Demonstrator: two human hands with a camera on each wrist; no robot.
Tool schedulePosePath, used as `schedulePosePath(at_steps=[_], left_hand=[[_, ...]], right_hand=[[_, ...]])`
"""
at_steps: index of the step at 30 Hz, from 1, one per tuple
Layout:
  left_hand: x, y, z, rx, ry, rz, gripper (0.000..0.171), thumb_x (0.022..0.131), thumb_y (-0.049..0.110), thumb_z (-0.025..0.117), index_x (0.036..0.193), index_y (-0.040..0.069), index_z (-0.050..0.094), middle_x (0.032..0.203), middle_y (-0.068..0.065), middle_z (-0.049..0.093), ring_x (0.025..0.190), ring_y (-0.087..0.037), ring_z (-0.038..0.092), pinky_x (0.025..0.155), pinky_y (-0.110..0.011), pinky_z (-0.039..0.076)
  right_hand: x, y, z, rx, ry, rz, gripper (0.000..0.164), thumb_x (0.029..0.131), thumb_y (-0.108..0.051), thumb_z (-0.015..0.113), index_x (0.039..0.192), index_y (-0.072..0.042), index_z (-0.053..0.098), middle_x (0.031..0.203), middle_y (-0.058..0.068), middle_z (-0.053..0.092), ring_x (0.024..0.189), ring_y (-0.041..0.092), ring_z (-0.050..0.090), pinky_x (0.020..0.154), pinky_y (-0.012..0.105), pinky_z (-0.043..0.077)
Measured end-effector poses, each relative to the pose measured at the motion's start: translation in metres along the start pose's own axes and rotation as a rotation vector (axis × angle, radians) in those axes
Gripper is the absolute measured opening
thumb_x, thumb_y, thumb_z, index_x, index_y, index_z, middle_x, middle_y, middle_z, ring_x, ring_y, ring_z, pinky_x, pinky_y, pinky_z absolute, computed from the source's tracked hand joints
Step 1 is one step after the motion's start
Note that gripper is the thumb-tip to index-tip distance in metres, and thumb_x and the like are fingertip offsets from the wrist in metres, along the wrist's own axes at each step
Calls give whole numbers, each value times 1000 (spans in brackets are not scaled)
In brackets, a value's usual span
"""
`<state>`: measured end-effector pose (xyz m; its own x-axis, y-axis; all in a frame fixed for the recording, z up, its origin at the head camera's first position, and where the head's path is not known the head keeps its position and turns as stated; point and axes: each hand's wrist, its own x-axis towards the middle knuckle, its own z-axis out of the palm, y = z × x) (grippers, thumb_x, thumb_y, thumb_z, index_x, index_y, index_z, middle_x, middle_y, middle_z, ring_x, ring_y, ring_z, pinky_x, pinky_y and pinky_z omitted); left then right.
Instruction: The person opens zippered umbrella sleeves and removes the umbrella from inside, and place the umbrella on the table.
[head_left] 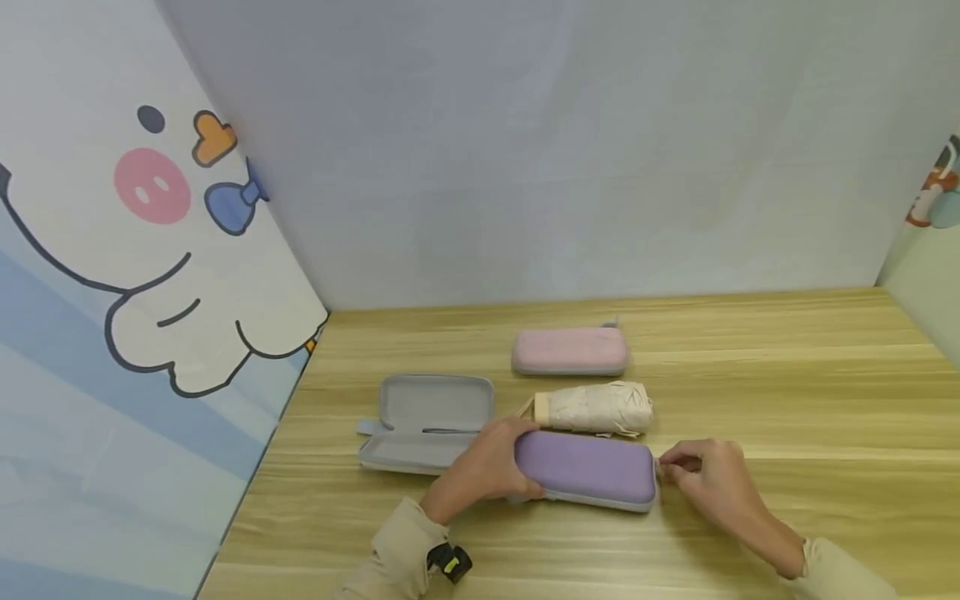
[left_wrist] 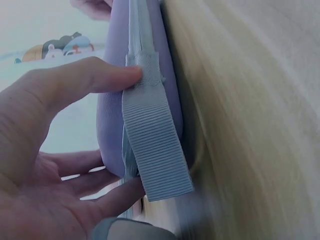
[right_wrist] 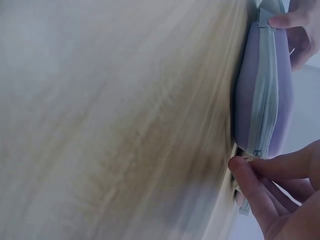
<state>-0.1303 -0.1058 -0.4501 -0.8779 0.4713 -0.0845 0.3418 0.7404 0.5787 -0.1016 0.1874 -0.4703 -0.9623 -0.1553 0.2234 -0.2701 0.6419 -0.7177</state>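
A purple zip case (head_left: pixel 585 468) lies on the wooden table in front of me. My left hand (head_left: pixel 491 462) grips its left end. In the left wrist view the thumb presses beside the grey ribbed fabric tab (left_wrist: pixel 156 142), with the other fingers behind the case. At the right end, my right hand (head_left: pixel 708 482) pinches the zipper pull between thumb and index finger; the pull itself is mostly hidden by the fingertips. The grey zipper band (right_wrist: pixel 265 92) runs along the case's side, and the lid looks closed.
Left of the purple case, a grey case (head_left: pixel 435 402) lies open, partly behind my left hand. A folded cream umbrella (head_left: pixel 600 409) lies just behind the purple case. Farther back sits a pink case (head_left: pixel 570 350). A pale wall (head_left: pixel 562 167) rises behind the table.
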Motion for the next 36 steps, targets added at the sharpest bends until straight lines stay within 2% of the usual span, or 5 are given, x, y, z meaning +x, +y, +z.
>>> schedulePosePath(at_steps=[4,10,17,26,36], left_hand=[[0,3,3,-18,40,-11,77,59,26,87,125,0,58,121,-13,60,110,-25,54,89,-33,46],[-1,5,8,-22,62,-39,78,59,26,86,126,0,57,121,-12,60,110,-24,54,90,-33,46],[0,4,11,-8,91,-25,77,57,28,86,124,1,58,116,-9,62,105,-19,56,88,-30,47],[-1,5,11,-9,106,-18,76,57,28,86,123,1,59,115,-9,63,104,-18,57,88,-29,47],[-2,4,11,-24,103,-32,77,59,29,85,125,2,58,118,-9,62,106,-19,56,89,-31,47]], right_hand=[[4,3,0,-1,1,-2,14,73,9,70,71,-5,72,70,9,69,60,12,65,55,21,51],[8,7,0,-4,1,8,14,72,7,73,71,-7,72,71,8,70,60,11,65,55,21,51],[7,11,0,-1,11,-11,18,70,10,74,70,-8,71,71,3,70,58,10,64,54,21,51],[2,11,0,-12,36,-37,20,67,10,76,68,-9,71,69,1,70,58,6,63,54,18,50],[-6,9,-1,8,34,-17,22,67,11,76,68,-10,71,69,-1,70,59,3,62,54,17,50]])
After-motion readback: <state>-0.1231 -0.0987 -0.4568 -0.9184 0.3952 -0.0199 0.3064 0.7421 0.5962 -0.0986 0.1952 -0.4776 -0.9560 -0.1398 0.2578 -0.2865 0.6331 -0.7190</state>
